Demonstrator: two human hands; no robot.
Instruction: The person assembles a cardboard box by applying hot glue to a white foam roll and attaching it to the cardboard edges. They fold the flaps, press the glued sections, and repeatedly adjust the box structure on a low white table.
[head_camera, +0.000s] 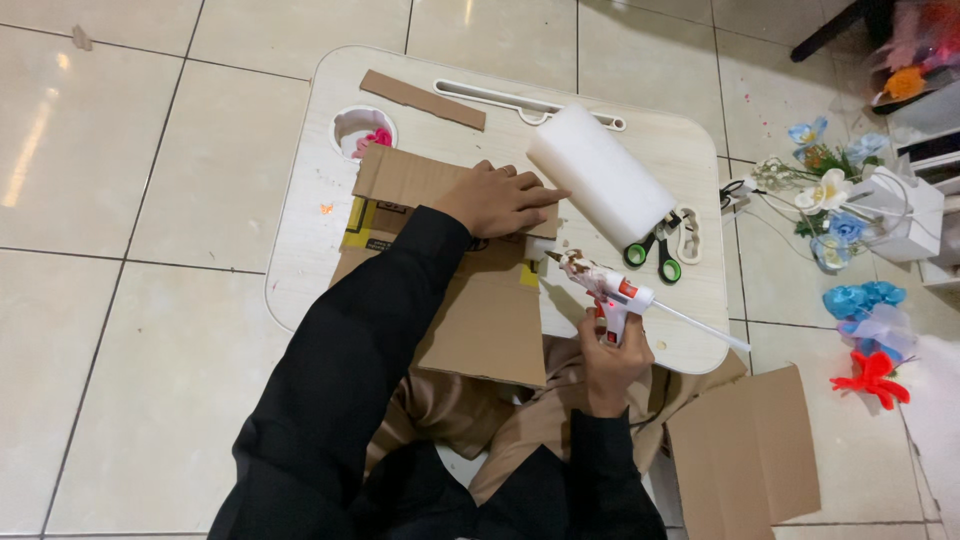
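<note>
My left hand (497, 198) lies flat on a folded piece of brown cardboard (470, 300) on a small white lap table (690, 170), fingers spread and pressing a strip down. My right hand (610, 355) grips a white hot glue gun (605, 285) by its handle. The gun's nozzle points left at the cardboard's right edge, just below my left fingertips. A glue stick juts out of the gun's back toward the right.
A white foam roll (598, 175) lies on the table beside green-handled scissors (655, 255). A narrow cardboard strip (422, 99) rests at the far edge. Another cardboard sheet (745, 450) lies on the tiled floor, with artificial flowers (830, 200) and ribbon bows (865, 320) to the right.
</note>
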